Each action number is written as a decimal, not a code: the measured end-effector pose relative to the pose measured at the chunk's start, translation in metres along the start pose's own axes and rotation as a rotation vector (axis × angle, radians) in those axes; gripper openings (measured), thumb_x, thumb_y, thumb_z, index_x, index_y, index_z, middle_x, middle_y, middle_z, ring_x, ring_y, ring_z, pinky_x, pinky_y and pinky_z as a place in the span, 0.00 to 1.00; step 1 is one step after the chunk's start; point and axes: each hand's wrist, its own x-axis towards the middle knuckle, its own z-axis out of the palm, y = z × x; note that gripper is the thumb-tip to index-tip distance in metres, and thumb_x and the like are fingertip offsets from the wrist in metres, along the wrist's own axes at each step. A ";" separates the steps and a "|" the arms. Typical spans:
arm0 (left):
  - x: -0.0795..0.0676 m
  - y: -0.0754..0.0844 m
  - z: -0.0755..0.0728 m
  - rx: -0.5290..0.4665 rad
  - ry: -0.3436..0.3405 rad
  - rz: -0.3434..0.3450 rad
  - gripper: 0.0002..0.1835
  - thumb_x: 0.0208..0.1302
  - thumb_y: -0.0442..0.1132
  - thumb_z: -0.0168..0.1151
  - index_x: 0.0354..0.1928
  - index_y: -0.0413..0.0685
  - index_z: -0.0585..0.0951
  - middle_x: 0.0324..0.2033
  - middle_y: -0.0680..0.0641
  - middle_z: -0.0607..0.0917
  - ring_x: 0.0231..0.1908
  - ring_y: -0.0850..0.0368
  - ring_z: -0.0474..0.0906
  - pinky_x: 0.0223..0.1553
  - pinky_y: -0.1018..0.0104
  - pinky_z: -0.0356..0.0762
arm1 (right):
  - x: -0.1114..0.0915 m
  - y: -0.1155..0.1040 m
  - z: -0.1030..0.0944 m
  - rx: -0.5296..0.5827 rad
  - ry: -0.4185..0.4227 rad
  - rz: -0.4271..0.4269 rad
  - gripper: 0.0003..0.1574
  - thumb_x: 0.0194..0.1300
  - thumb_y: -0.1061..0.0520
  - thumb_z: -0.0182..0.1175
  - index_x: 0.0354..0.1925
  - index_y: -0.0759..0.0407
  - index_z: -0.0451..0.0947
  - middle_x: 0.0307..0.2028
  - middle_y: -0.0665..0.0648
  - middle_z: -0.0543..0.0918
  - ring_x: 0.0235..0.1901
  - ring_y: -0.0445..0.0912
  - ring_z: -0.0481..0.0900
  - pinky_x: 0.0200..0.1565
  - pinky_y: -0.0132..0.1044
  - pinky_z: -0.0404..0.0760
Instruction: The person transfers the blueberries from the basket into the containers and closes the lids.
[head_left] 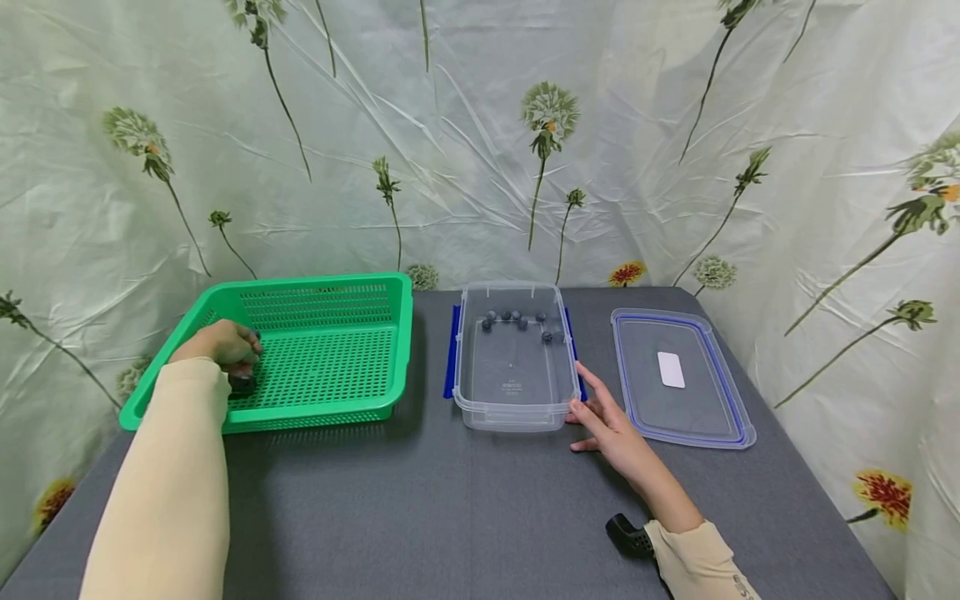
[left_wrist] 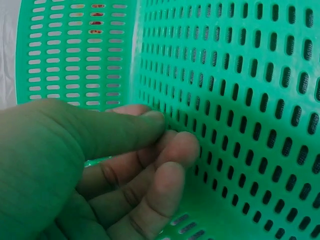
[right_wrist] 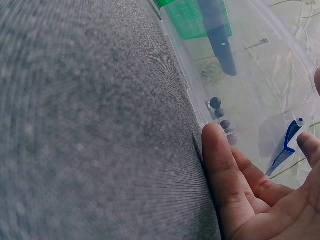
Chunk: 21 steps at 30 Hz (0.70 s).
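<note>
My left hand [head_left: 222, 343] reaches into the left end of a green basket [head_left: 401, 350], with the fingers curled and the thumb brought against them. A small dark blueberry [head_left: 258, 336] shows at its fingertips in the head view; in the left wrist view the thumb and fingers hide it. My right hand [head_left: 606, 421] rests with extended fingers against the near right corner of a clear plastic container [head_left: 480, 367]. Several dark blueberries [head_left: 521, 324] lie toward the container's back. In the right wrist view, blueberries [right_wrist: 215, 103] show through its wall beyond the fingers [right_wrist: 218, 155].
The clear lid [head_left: 637, 400], with a blue seal and white label, lies flat right of the container. Blue side latches [head_left: 452, 354] hang down from the container. Grey cloth [head_left: 420, 500] covers the table, and a flowered curtain [head_left: 465, 167] hangs behind it.
</note>
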 end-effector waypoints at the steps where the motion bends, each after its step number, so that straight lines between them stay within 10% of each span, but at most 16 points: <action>1: 0.000 0.000 0.000 -0.015 -0.001 0.013 0.13 0.75 0.29 0.55 0.56 0.28 0.78 0.27 0.47 0.86 0.25 0.58 0.83 0.33 0.60 0.85 | 0.000 0.000 0.000 0.000 0.000 0.002 0.42 0.88 0.51 0.49 0.88 0.40 0.43 0.61 0.75 0.73 0.61 0.62 0.79 0.45 0.42 0.93; 21: 0.000 0.036 -0.002 -0.119 0.097 0.200 0.23 0.82 0.39 0.58 0.69 0.30 0.74 0.35 0.53 0.91 0.34 0.61 0.87 0.34 0.64 0.84 | -0.001 -0.002 0.001 -0.005 -0.001 -0.005 0.42 0.89 0.51 0.48 0.89 0.42 0.42 0.61 0.75 0.73 0.62 0.63 0.79 0.45 0.43 0.93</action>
